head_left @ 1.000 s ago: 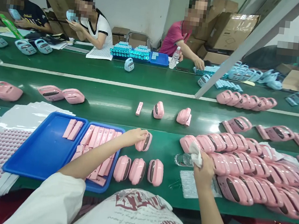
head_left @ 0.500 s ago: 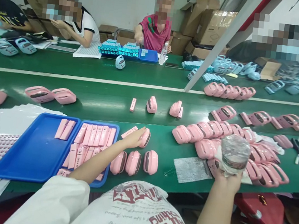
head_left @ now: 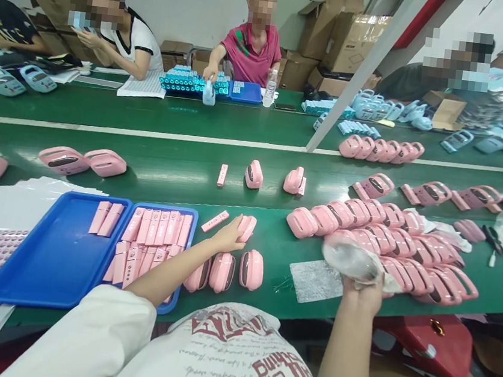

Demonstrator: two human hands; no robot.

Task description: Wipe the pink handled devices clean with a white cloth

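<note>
Two hands closed on things, both to the right of the filled blue tray (head_left: 193, 230). Left hand (head_left: 229, 235) nearer to the tray, with a pink shell (head_left: 247, 227) in its grip, just past the fingertips' side of the palm and farther from the tray than the wrist. Long axis of the shell aslant, seemingly running away from the body and off to the right of the tray, roughly in line with the reaching forearm. Right hand (head_left: 363, 291) well apart from the tray, grip wrapped about a clear vessel (head_left: 347, 257) with white cloth (head_left: 392, 284) beside it; vessel blurred, apparently tipped sideways, exact tilt impossible to tell.

Between tray and held shell, a slanted pink bar (head_left: 215, 221), close to the left fingers. Right of the tray's nearer part, three loose shells (head_left: 252, 270) in a row, the one nearest the tray partly behind the forearm: little room for lowering straight toward the body. More open room on the green bench (head_left: 275, 222) farther right of the tray, up to the clear textured sheet (head_left: 313, 281) and the heaped shells (head_left: 382, 237).
</note>
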